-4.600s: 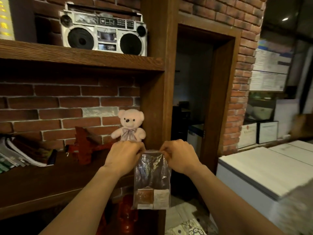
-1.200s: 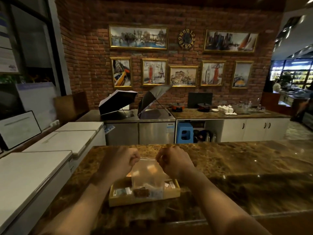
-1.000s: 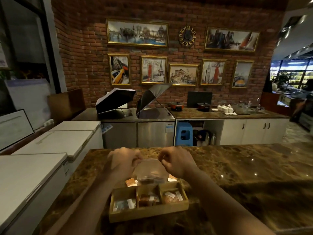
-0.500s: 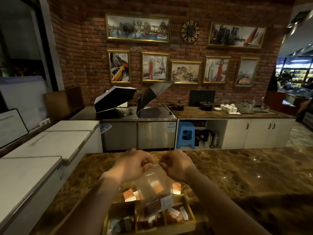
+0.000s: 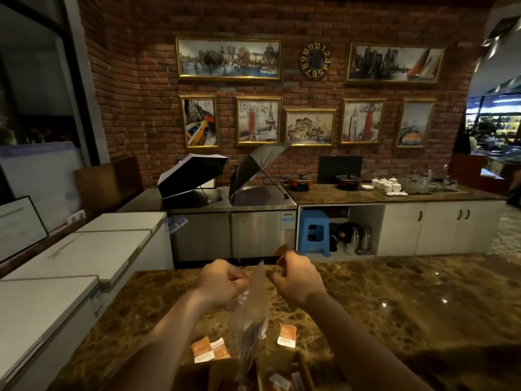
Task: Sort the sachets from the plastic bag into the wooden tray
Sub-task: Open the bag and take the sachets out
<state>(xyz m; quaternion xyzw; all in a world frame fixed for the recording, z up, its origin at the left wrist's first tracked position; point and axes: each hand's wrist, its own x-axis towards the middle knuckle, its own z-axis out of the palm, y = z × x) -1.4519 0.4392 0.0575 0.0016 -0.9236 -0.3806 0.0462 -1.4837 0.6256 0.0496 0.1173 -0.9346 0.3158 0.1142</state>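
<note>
A clear plastic bag [image 5: 253, 314] hangs between my hands above the marble counter [image 5: 394, 306], with dark sachets blurred at its bottom. My left hand [image 5: 222, 283] pinches its top left edge. My right hand [image 5: 296, 275] is closed at the bag's top right, with an orange sachet corner [image 5: 282, 249] showing above its fingers. The wooden tray [image 5: 301, 371] lies at the bottom edge, mostly cut off, with sachets in its right compartment. Two orange-and-white sachets [image 5: 210, 349] lie on the counter left of the bag and one orange-and-white sachet [image 5: 287, 335] lies to its right.
White chest freezers [image 5: 70, 263] stand to the left of the counter. Beyond it are a steel unit with two open umbrellas [image 5: 214, 176], a blue stool [image 5: 314, 232], white cabinets and a back counter with pots and cups.
The view has tilted up, so the tray has slid to the bottom edge. The bag's top has been pulled apart and twisted, and an orange sachet corner now shows above my right hand.
</note>
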